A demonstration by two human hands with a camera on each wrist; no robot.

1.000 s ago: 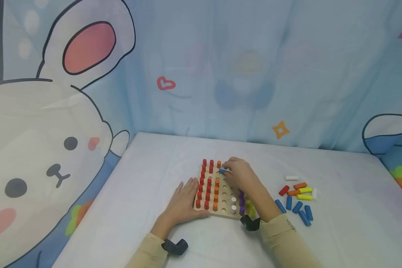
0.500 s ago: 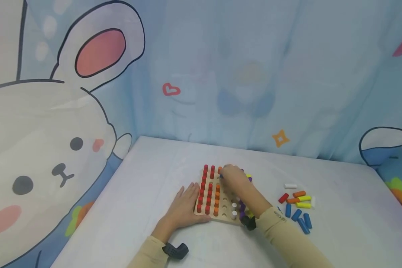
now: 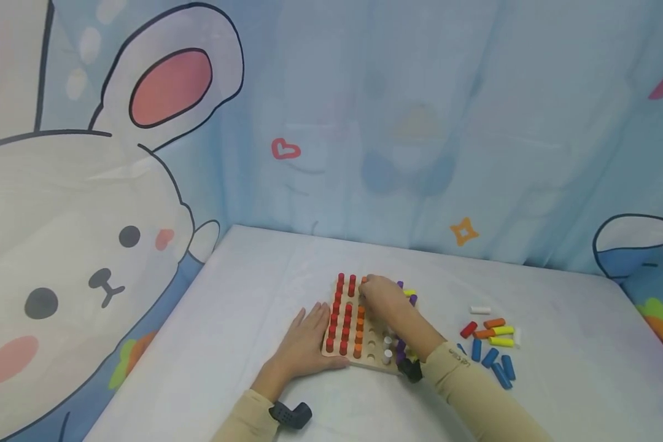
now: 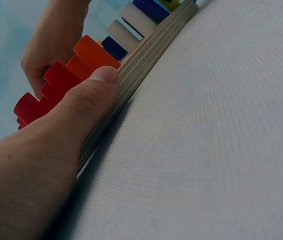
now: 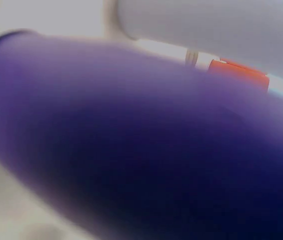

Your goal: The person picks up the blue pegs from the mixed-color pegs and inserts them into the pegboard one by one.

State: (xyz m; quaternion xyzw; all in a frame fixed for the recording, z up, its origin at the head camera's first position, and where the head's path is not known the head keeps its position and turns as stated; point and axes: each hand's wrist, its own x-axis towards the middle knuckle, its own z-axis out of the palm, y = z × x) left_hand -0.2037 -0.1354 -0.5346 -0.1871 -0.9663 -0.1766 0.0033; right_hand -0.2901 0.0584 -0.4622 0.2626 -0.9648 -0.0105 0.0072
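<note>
My fingers at the peg board

My left hand (image 3: 304,344) lies flat, fingers relaxed, thumb (image 4: 94,95) pressing the peg board (image 3: 359,359) edge on the counter (image 3: 243,294); my right hand (image 3: 383,302) curls over its far rows, grip hidden.

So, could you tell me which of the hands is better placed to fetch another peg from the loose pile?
Probably the right hand: the loose pegs lie on its side of the pegboard, while the left hand rests flat against the board's left edge, steadying it.
</note>
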